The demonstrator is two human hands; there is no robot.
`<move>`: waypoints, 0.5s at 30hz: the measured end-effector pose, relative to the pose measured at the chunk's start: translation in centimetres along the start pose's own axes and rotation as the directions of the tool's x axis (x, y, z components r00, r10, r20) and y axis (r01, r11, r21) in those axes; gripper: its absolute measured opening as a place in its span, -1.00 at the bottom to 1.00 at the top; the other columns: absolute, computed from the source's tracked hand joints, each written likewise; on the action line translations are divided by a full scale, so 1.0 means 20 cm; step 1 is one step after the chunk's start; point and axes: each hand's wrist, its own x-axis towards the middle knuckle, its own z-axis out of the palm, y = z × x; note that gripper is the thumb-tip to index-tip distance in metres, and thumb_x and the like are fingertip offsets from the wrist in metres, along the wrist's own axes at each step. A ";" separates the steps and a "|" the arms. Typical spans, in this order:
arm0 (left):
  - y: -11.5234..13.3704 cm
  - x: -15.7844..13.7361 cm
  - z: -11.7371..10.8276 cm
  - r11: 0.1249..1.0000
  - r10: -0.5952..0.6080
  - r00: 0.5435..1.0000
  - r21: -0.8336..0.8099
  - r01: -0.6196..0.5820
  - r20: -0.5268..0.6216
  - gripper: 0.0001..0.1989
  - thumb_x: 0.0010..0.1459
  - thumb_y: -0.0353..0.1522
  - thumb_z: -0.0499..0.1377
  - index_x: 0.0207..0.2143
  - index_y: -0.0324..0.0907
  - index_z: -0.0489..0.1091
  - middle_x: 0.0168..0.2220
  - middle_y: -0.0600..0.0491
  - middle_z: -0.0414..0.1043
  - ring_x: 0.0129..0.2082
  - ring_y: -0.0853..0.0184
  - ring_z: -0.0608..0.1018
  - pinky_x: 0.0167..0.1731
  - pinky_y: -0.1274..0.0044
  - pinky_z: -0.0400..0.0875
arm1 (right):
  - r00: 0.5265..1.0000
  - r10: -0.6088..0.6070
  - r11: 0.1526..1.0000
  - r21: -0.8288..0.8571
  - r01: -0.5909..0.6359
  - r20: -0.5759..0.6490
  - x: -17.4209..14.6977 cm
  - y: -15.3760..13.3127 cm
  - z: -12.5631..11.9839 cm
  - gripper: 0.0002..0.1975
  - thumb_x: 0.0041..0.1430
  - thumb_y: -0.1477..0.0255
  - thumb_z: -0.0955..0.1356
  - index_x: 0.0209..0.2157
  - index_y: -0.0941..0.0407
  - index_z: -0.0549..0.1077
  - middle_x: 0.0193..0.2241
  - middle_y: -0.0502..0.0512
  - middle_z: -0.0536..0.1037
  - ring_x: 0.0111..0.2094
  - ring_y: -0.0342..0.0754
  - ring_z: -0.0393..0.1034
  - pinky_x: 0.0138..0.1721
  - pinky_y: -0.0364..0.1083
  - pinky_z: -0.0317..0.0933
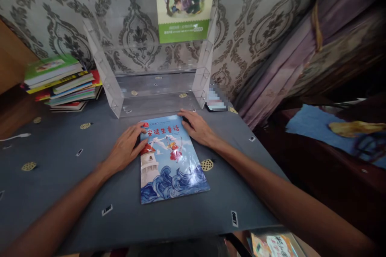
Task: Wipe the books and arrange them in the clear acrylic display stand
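Note:
A blue picture book (173, 160) with red lettering, a lighthouse and waves on its cover lies closed and flat on the table. My left hand (128, 144) rests at its upper left edge, fingers stretched out and touching the cover. At the upper right corner is my right hand (197, 127), its fingers extended along the book's edge. Neither hand is wrapped round the book. Just behind it stands a clear acrylic rack (157, 102) with stepped shelves; a green and cream book (187, 28) leans upright on its top level.
A stack of books (64, 84) sits at the back left, near a white spoon-like utensil (18, 136). Right of the rack lies a phone-like device (215, 102), partly blurred out. A purple curtain (289, 60) hangs on the right. Below the table's front edge another book (273, 245) shows.

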 end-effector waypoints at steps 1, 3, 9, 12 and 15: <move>0.00 0.00 0.00 1.000 -0.004 1.000 0.002 0.004 0.001 -0.74 0.41 -0.19 -0.02 -0.06 -0.15 0.32 0.18 -0.15 0.40 0.20 0.11 0.43 0.15 0.21 0.37 | 1.000 -0.001 1.000 -0.013 0.001 0.005 0.01 0.01 0.00 -0.60 0.32 0.44 0.22 0.15 0.09 0.41 0.18 0.23 0.46 0.21 0.18 0.32 0.22 0.25 0.19; 0.00 0.00 0.00 1.000 -0.005 1.000 0.003 0.005 0.001 -0.73 0.41 -0.19 -0.02 -0.05 -0.14 0.32 0.18 -0.14 0.40 0.21 0.11 0.43 0.16 0.21 0.37 | 1.000 -0.005 1.000 -0.031 0.005 0.015 0.02 0.01 0.01 -0.60 0.32 0.45 0.21 0.14 0.11 0.41 0.14 0.25 0.49 0.15 0.20 0.34 0.19 0.25 0.21; 0.00 0.00 0.01 1.000 -0.008 1.000 -0.023 0.008 -0.002 -0.72 0.41 -0.18 -0.02 -0.03 -0.14 0.32 0.22 -0.14 0.37 0.23 0.11 0.42 0.17 0.20 0.37 | 1.000 -0.021 1.000 -0.015 0.021 -0.012 0.00 -0.02 -0.02 -0.64 0.29 0.48 0.23 0.07 0.10 0.46 -0.07 0.20 0.56 -0.04 0.15 0.36 0.10 0.18 0.19; -0.01 0.00 0.01 1.000 -0.001 1.000 -0.015 0.001 -0.013 -0.72 0.41 -0.18 -0.01 0.00 -0.14 0.32 0.22 -0.13 0.36 0.24 0.11 0.40 0.18 0.18 0.36 | 0.999 -0.018 1.000 0.011 0.019 -0.028 0.00 -0.01 -0.02 -0.66 0.28 0.49 0.25 0.03 0.11 0.49 -0.16 0.18 0.55 -0.13 0.11 0.36 0.04 0.14 0.20; 0.00 -0.01 0.01 0.999 0.040 0.998 0.030 -0.038 -0.043 -0.75 0.42 -0.22 -0.01 -0.02 -0.15 0.34 0.20 -0.13 0.37 0.24 0.11 0.40 0.17 0.17 0.36 | 0.999 -0.015 0.999 0.036 0.016 -0.039 0.00 -0.01 -0.02 -0.68 0.27 0.49 0.27 0.02 0.09 0.50 -0.19 0.15 0.54 -0.17 0.09 0.35 0.02 0.13 0.21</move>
